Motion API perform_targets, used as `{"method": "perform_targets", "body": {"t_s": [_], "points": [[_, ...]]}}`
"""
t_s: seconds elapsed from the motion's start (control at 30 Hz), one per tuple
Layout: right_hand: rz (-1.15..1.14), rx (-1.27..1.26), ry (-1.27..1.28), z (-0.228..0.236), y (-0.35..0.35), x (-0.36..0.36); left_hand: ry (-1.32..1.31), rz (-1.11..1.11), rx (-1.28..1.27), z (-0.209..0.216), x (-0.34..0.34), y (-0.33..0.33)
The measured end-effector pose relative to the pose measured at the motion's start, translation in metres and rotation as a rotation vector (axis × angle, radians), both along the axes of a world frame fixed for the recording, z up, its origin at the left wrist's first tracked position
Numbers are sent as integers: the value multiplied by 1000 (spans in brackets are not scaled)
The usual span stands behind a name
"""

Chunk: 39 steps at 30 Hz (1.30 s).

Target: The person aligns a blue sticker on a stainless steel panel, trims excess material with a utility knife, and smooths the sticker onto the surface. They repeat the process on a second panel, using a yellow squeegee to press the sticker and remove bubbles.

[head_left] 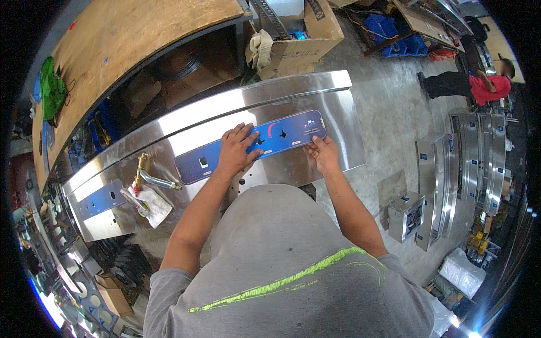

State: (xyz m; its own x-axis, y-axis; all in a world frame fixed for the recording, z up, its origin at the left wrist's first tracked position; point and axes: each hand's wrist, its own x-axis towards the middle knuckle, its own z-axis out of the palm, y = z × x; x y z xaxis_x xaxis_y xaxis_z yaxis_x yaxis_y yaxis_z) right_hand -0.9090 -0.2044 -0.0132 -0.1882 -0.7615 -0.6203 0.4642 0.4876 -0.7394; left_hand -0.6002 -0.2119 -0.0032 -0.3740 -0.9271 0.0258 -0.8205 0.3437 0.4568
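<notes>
A long blue control-panel faceplate (296, 132) with rounded ends and several cutouts lies on a shiny folded steel sheet (345, 132). My left hand (235, 151) rests on the faceplate left of its middle, palm down with the fingers spread. At the faceplate's right end, my right hand (324, 153) pinches the lower corner between thumb and fingertips. Left of the faceplate, a brass valve with a metal tube (142, 173) lies on the steel beside a crumpled white cloth (156, 207). A second, shorter blue plate (101, 198) sits at the steel sheet's left end.
A wooden workbench (135, 39) stands beyond the steel sheet, with a cardboard box (307, 48) to its right. Stainless housings (431, 186) stand on the concrete floor at right. A person in a red shirt (489, 89) is at the far right.
</notes>
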Motion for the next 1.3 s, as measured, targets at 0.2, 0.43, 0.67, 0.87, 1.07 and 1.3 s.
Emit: {"method": "perform_targets", "body": {"t_s": [0.2,0.43,0.67,0.87,1.07,1.3], "points": [[-16,-12,14,0,0,2,27,-3,-23,1,1,0],[-55,6,26,-1,0,4,14,6,-3,2,-1,0],[-56,35,59,-4,-1,3,-7,6,9,5,-2,-1],[-66,38,50,1,-1,5,4,26,46,6,-2,-1],[-38,78,29,4,-3,1,64,51,25,2,-3,-1],[76,234,43,10,-13,-11,68,47,32,3,-2,-1]]}}
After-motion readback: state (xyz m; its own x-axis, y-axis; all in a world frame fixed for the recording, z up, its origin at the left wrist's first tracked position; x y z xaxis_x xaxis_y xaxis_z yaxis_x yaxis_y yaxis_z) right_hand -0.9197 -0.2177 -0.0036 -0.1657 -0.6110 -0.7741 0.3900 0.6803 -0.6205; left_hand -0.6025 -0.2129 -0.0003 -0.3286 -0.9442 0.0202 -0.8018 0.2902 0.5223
